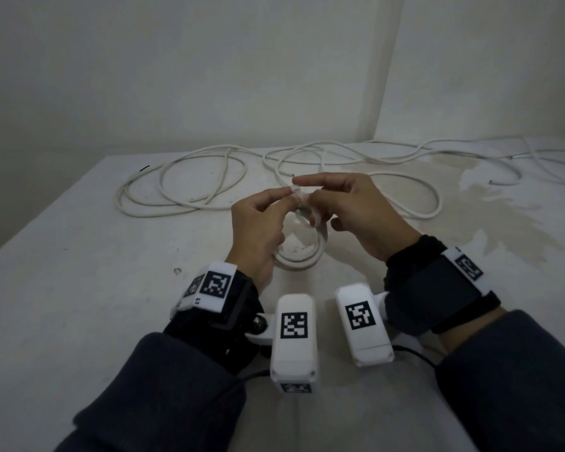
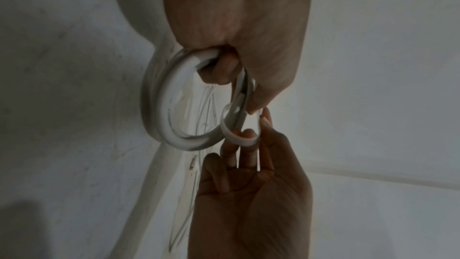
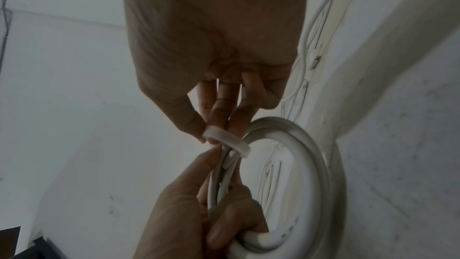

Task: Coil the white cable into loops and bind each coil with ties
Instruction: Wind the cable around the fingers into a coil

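A small coil of white cable (image 1: 302, 257) hangs just above the table, and my left hand (image 1: 271, 207) grips its top with the fingers curled round the strands. In the left wrist view the coil (image 2: 159, 109) curves out from under the left hand's fingers (image 2: 224, 70). A flat white tie (image 2: 239, 137) loops round the coil's strands. My right hand (image 1: 327, 197) pinches this tie (image 3: 225, 141) between thumb and fingers, with fingertips (image 3: 219, 117) inside the loop. The two hands meet fingertip to fingertip over the coil (image 3: 306, 164).
Long loose loops of white cable (image 1: 183, 187) lie across the far side of the white table (image 1: 79, 288), running off to the right (image 1: 470, 154). Walls close off the back and the right corner. A small black mark (image 1: 144, 168) sits at the far left.
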Motion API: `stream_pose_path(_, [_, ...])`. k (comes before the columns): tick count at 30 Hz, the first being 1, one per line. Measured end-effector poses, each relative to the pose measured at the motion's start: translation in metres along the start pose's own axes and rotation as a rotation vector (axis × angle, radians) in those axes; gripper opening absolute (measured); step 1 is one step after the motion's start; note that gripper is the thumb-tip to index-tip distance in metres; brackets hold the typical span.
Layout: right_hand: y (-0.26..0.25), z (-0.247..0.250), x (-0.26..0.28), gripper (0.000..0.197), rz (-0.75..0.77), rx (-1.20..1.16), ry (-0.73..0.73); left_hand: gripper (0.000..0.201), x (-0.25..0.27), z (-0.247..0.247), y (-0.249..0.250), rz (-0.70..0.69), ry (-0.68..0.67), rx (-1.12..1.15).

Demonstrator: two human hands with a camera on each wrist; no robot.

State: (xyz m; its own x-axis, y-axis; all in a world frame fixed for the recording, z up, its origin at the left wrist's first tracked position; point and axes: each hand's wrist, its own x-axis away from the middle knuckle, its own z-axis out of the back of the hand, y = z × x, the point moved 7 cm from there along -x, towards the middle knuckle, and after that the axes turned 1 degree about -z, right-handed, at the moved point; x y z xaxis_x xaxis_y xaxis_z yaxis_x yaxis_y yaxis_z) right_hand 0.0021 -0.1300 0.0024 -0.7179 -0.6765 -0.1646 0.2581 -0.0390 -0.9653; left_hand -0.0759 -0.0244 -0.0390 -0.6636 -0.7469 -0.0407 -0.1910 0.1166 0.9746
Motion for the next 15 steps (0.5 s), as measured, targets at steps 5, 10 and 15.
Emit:
stream_pose_path(5, [-0.0005,0.0001,0.0003,0.028,-0.004,0.010,0.000,0.006,0.0001,0.0000,0.0006,-0.005,0.000,0.004])
stream_pose_path(10, [-0.0005,-0.0002,-0.0003,0.028,-0.001,0.016,-0.002,0.005,-0.0003,-0.0003,0.0005,-0.017,-0.003,-0.001])
stream_pose_path(15, [-0.0034,0.0006,0.0006,0.024,0.024,-0.012,0.003,0.006,-0.0020,0.0000,0.0021,-0.057,-0.002,-0.031])
